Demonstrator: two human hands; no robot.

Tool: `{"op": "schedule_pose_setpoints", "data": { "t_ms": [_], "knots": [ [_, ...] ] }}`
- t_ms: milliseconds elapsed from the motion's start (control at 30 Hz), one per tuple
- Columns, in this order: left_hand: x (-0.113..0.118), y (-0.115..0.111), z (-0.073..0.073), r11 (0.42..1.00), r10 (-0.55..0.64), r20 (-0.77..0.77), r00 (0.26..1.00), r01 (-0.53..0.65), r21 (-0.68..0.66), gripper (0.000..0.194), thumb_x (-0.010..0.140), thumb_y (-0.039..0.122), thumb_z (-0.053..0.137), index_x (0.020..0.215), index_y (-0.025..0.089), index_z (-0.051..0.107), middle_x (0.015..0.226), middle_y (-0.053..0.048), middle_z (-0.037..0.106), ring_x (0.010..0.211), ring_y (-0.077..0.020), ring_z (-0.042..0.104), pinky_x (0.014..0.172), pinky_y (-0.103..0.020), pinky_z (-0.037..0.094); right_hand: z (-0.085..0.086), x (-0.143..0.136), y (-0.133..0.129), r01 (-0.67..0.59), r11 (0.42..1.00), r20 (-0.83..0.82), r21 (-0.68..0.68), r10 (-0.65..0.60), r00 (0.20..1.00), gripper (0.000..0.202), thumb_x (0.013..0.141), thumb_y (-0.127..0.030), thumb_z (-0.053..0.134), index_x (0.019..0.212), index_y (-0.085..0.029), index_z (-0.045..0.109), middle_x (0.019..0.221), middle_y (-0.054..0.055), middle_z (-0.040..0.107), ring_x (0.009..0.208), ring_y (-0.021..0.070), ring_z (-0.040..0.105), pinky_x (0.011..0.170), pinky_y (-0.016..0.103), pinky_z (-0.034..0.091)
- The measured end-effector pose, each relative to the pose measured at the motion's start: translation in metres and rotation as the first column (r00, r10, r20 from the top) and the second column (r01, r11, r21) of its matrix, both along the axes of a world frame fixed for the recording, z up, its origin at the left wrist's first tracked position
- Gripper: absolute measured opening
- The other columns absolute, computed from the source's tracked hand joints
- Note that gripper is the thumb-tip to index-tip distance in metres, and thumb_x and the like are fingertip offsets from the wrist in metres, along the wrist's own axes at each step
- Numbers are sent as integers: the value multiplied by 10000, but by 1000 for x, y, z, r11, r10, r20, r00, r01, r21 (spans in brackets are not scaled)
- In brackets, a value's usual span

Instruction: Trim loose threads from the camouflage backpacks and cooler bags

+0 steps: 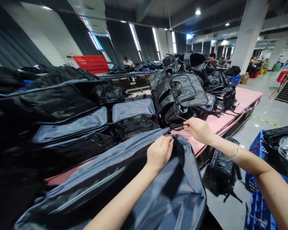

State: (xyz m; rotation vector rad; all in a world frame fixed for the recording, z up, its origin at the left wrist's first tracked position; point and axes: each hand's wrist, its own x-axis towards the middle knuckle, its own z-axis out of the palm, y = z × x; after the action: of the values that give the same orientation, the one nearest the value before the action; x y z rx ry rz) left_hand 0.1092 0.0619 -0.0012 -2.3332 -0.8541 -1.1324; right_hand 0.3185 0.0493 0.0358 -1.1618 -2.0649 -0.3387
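Note:
A large open bag [158, 191] with grey-blue lining fills the lower middle of the view. My left hand [159, 153] is closed on the upper edge of this bag. To its right and slightly farther off, my right hand [197, 129] pinches something thin and dark by the bag's far corner; its exact nature is too small to tell. Just beyond my hands, camouflage backpacks [188, 89] are piled on the pink table.
More open bags [134, 110] lie to the left on the pink table [244, 95]. On the floor at the right are a dark backpack [223, 166] and blue crates [256, 204] holding bags. Other people sit in the background.

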Motion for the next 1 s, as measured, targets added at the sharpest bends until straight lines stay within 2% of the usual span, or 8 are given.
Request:
{"op": "schedule_pose_setpoints", "data": {
  "t_ms": [100, 167, 333, 567, 767, 900, 1000],
  "knots": [
    [0, 0, 0, 999, 29, -29, 999, -28, 15, 141, 871, 225, 457, 932, 157, 564, 795, -46, 632, 712, -138, 587, 653, -236, 441, 3, 7, -4, -19, 992, 213, 121, -7, 977, 196, 935, -229, 380, 926, -145, 556, 813, 63, 591, 768, 162, 529, 700, 281, 375],
    [3, 1, 1, 997, 67, -50, 997, -65, 34, 133, 869, 226, 460, 901, 161, 572, 770, -41, 628, 693, -140, 580, 632, -238, 430, 4, 8, -6, -30, 985, 320, 169, -26, 947, 226, 944, -233, 360, 901, -151, 565, 784, 51, 578, 740, 157, 506, 672, 282, 343],
    [10, 2, 5, 987, 137, -24, 990, -134, 82, 129, 848, 186, 471, 769, 167, 570, 673, -14, 597, 627, -126, 546, 582, -237, 383, 7, 4, -8, -46, 962, 464, 270, -88, 882, 257, 952, -205, 342, 844, -159, 571, 771, 36, 573, 709, 149, 464, 624, 292, 278],
    [12, 0, 6, 988, 133, -9, 991, -131, 85, 148, 846, 182, 463, 731, 173, 555, 643, -4, 576, 596, -117, 518, 571, -235, 360, 6, -7, -7, -87, 958, 549, 272, -81, 832, 279, 951, -142, 312, 796, -162, 543, 752, 36, 543, 682, 146, 434, 598, 306, 241],
    [12, 0, 6, 995, 95, 4, 995, -95, 38, 150, 853, 187, 459, 736, 168, 552, 651, -7, 575, 608, -118, 514, 567, -234, 353, 11, -14, -9, -93, 936, 573, 339, -127, 810, 264, 921, -111, 351, 730, -172, 523, 676, 21, 511, 633, 145, 416, 576, 303, 225],
    [8, 0, 6, 998, 51, 23, 998, -51, -21, 132, 849, 179, 459, 752, 167, 548, 672, -5, 581, 627, -114, 526, 593, -226, 375, 15, -12, -11, -84, 939, 557, 333, -124, 821, 256, 908, -120, 387, 705, -176, 533, 672, 20, 539, 629, 150, 433, 582, 295, 251],
    [-2, -5, 7, 996, 12, -16, 1000, -13, -86, 144, 855, 179, 437, 770, 163, 551, 696, -17, 591, 660, -123, 542, 626, -228, 399, 15, -7, -15, -97, 950, 515, 295, -73, 854, 228, 913, -138, 391, 789, -169, 579, 702, 32, 579, 652, 154, 473, 599, 286, 292]
  ]
}}
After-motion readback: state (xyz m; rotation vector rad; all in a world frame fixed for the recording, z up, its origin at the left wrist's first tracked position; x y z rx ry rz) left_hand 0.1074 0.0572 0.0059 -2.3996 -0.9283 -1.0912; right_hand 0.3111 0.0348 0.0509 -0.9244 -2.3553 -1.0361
